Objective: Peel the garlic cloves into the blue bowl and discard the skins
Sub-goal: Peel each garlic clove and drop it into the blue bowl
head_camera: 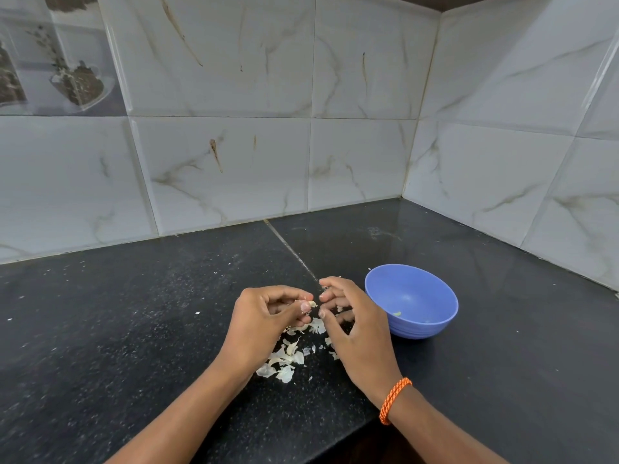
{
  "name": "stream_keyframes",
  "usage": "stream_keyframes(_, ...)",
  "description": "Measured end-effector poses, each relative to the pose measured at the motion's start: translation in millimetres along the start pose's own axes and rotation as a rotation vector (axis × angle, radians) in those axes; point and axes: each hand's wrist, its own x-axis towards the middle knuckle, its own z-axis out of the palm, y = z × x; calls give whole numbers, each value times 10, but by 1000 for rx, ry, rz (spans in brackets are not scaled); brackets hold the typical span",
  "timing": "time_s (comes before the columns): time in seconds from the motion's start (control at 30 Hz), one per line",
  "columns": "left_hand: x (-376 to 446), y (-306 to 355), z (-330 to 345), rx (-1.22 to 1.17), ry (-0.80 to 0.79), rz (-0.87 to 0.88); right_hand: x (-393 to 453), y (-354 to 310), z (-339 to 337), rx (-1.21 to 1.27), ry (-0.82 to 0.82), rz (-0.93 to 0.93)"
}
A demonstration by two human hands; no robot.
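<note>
clove (pixel 312 303) pinched in left hand (pixel 264 319) grip, 9 o'clock of bowl (pixel 435 324) | right hand (pixel 351 324) fingers curled, empty | skins (pixel 284 361) on worktop (pixel 134 313) | clove small, slippery; pinch its ends

Black countertop (pixel 134 313) — marbled wall tiles (pixel 227 169)

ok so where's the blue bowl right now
In the head view the blue bowl sits on the black counter right of centre, just beside the right hand, with the pile of garlic skins to its left.
</note>
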Motion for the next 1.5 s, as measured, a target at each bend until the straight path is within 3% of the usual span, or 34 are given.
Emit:
stream_keyframes(0.3, -32, 21, 16, -31, -56, -18, -16, -29, -18, 0, -8, 3)
stream_keyframes(0.57, -37, 6, 31, 88, -51, 17, -17, -18, -16, 13, 68, -18)
stream_keyframes(1.1, -45, 1, 14, 338, 17, 104, -35, -33, -4, 65, 0, -81)
stream_keyframes(1.5, -75, 10, 58, 345, 15, 126, -37, -54, -16, 95, 68, -46)
